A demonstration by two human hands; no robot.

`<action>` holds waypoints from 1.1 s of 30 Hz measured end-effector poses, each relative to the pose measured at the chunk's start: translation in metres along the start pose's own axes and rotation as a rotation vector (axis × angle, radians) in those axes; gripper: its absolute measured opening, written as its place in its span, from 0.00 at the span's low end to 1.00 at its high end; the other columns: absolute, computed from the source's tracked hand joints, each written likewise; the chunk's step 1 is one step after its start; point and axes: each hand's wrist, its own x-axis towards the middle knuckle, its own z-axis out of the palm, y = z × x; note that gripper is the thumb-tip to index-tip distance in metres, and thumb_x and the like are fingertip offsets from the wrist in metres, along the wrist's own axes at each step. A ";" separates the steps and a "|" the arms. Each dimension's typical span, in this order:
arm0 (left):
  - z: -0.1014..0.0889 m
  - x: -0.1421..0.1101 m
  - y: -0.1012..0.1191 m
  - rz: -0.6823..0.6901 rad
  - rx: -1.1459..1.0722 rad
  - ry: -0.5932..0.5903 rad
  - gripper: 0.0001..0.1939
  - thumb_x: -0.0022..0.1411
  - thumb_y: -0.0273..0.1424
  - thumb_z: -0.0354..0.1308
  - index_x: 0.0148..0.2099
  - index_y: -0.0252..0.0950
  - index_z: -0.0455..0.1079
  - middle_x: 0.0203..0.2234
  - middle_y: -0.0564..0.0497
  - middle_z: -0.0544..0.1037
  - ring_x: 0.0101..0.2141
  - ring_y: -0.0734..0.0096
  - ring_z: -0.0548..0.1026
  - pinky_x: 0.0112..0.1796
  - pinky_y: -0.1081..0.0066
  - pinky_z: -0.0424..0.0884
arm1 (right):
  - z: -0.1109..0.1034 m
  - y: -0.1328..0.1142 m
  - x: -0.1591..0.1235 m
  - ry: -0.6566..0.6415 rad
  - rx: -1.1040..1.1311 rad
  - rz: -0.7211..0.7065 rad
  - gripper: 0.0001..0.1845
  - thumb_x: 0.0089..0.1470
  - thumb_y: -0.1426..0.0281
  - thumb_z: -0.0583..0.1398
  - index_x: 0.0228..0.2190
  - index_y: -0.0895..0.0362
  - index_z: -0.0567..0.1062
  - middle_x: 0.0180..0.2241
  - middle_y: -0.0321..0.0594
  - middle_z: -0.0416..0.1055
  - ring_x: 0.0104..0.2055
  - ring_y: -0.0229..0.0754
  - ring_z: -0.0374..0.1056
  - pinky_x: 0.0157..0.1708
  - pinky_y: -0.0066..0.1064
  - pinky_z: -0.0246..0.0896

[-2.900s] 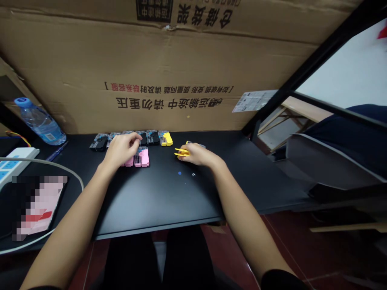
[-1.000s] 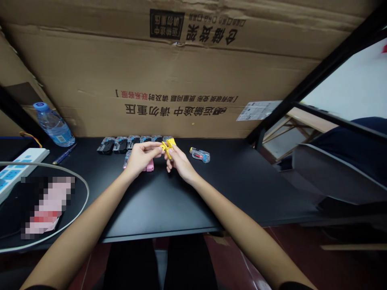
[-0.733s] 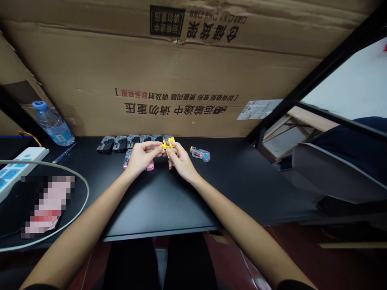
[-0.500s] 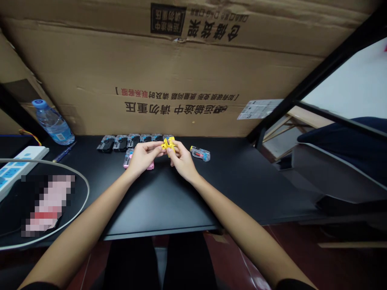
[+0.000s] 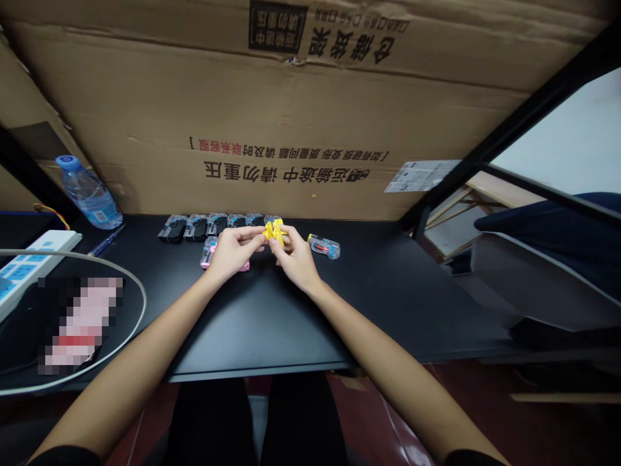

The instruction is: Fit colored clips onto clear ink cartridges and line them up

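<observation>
Between my two hands is a small yellow plastic part (image 5: 274,230), held above the table. My left hand (image 5: 236,247) pinches its left side with thumb and fingertips. My right hand (image 5: 294,257) grips its right side, the thumb pressed on the front. Fingers cover much of the part, so its exact kind does not show. Under and behind my left hand lies a pink and clear plastic device (image 5: 208,254), partly hidden. To the right of my right hand rests a clear plastic piece (image 5: 326,247) with blue, red and yellow bits.
Several black and clear devices (image 5: 196,228) stand in a row along the cardboard (image 5: 291,116) at the back. On the left are a water bottle (image 5: 91,194), a pen (image 5: 107,240), a white power strip (image 5: 39,259), a pale cable (image 5: 140,310) and a blurred-out pink item (image 5: 87,317).
The yellow part has turned a little in my fingers and shows a different side. Both hands keep their hold. The whole view has shifted slightly.
</observation>
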 end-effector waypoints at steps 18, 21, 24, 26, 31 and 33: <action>-0.002 0.000 0.003 0.049 0.038 0.055 0.32 0.46 0.50 0.81 0.46 0.31 0.85 0.41 0.38 0.88 0.41 0.52 0.88 0.51 0.51 0.84 | -0.004 -0.005 -0.005 0.027 -0.308 -0.167 0.26 0.69 0.53 0.60 0.62 0.52 0.72 0.39 0.45 0.82 0.31 0.49 0.78 0.37 0.42 0.77; -0.003 0.000 0.004 0.096 0.067 0.059 0.30 0.50 0.50 0.79 0.46 0.32 0.85 0.41 0.38 0.88 0.43 0.50 0.88 0.52 0.52 0.84 | -0.003 -0.004 -0.006 -0.051 -0.161 -0.136 0.30 0.70 0.51 0.59 0.66 0.50 0.70 0.38 0.43 0.82 0.32 0.49 0.79 0.37 0.44 0.80; -0.003 -0.001 0.005 0.142 0.099 0.067 0.28 0.52 0.50 0.77 0.46 0.33 0.85 0.41 0.39 0.88 0.43 0.51 0.88 0.52 0.53 0.83 | -0.001 -0.002 -0.007 -0.073 -0.099 -0.109 0.30 0.70 0.50 0.59 0.66 0.50 0.70 0.39 0.42 0.81 0.33 0.49 0.80 0.38 0.45 0.82; -0.002 -0.002 0.004 0.157 0.119 0.077 0.26 0.52 0.49 0.77 0.45 0.34 0.85 0.41 0.40 0.89 0.42 0.52 0.88 0.52 0.54 0.83 | 0.000 -0.002 -0.007 -0.088 -0.091 -0.100 0.30 0.70 0.50 0.59 0.66 0.50 0.70 0.41 0.44 0.82 0.34 0.49 0.81 0.39 0.46 0.82; -0.002 -0.004 0.004 0.189 0.168 0.103 0.24 0.54 0.48 0.76 0.44 0.34 0.86 0.39 0.42 0.89 0.41 0.53 0.88 0.50 0.56 0.84 | 0.001 -0.004 -0.008 -0.110 -0.091 -0.084 0.29 0.70 0.51 0.60 0.65 0.49 0.70 0.42 0.44 0.82 0.38 0.51 0.82 0.40 0.46 0.82; -0.001 -0.005 0.004 0.213 0.189 0.103 0.23 0.57 0.48 0.74 0.44 0.35 0.86 0.40 0.42 0.89 0.42 0.53 0.88 0.50 0.56 0.84 | 0.001 -0.004 -0.009 -0.109 -0.100 -0.088 0.28 0.70 0.52 0.60 0.65 0.49 0.70 0.42 0.44 0.82 0.38 0.51 0.82 0.40 0.45 0.82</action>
